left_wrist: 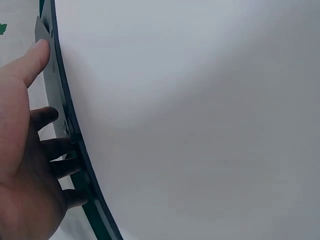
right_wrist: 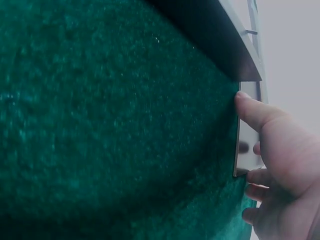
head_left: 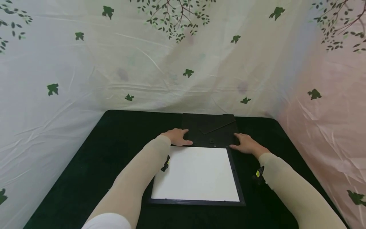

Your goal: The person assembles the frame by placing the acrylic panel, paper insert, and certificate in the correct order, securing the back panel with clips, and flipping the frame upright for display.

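Note:
A black picture frame lies on the dark green table with a white sheet filling it. Beyond its far side is a black backing board with an easel leg folded against it. My left hand touches the board's left edge, thumb and fingers spread. At the right edge rests my right hand, its thumb by the frame's far right corner. In the left wrist view the left thumb lies on the board. The right wrist view has the right thumb at the board's edge, with other fingers past its corner.
Green cloth covers the table around the frame. Pale fabric walls with printed leaves stand close behind the table and along both sides. A small dark camera is strapped at the right wrist.

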`<action>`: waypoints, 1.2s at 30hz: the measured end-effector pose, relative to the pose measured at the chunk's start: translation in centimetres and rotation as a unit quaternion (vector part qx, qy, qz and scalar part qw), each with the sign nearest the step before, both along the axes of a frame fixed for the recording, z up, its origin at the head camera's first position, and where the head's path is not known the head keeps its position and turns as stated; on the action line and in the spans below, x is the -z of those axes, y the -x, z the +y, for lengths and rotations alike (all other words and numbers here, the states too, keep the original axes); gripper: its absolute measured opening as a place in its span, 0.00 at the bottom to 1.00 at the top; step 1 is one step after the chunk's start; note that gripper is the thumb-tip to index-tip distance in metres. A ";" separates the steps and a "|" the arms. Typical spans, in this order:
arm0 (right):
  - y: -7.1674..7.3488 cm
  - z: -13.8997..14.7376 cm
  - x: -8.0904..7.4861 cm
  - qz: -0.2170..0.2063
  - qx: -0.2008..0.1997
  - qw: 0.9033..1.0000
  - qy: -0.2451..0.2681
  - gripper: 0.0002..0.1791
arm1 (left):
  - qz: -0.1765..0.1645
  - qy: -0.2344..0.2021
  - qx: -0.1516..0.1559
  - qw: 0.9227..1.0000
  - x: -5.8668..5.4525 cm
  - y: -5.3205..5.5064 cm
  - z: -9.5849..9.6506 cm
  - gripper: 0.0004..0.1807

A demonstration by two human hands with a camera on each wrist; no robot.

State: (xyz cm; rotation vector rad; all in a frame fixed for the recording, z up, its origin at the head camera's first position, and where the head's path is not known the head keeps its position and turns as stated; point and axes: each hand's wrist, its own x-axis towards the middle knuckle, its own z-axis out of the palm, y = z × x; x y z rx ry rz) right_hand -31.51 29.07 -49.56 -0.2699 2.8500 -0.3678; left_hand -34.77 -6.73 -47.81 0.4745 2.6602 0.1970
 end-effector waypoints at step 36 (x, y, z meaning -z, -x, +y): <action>-0.4 0.1 -1.3 -0.012 0.189 0.903 0.386 0.37 | -0.010 -0.050 -0.015 0.999 0.2 -1.3 -0.8 0.49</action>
